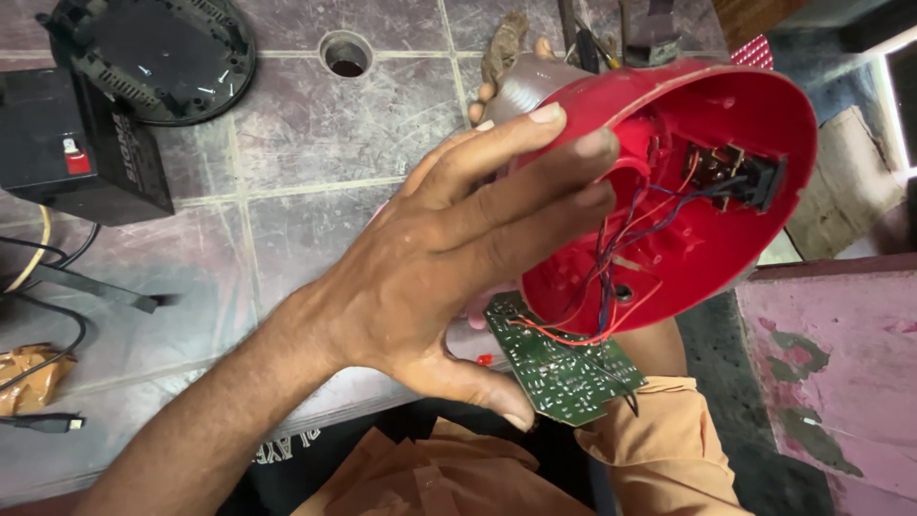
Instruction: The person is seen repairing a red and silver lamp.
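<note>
While we look down from the head camera, our left hand [449, 258] fills the middle of the view, its fingers [535, 124] laid flat across the rim of a red plastic housing [755, 105] and its thumb [487, 387] pressed against the edge of a green circuit board [564, 368], so our left grip is closed around housing and board together rather than spread. We hold the housing tilted, its open underside turned toward us, above the near edge of the bench and over our lap. Inside it, red and blue wires [621, 248] run from a small black switch block [740, 177] on the inner wall down to the board, which hangs just below the housing's lower rim. Our right hand [492, 91] is almost wholly hidden behind the housing; only a few fingertips show at its far upper-left side, touching a grey cylindrical part there, and we cannot tell how that grip is set. An orange sleeve [659, 430] shows below the board. On the tiled bench [306, 153] lie a round black base [158, 57] at the far left, a black box with a small red switch [76, 143] just beside it, and black cables [48, 306] at the left edge. A pink painted surface [841, 363] stands at the right.
</note>
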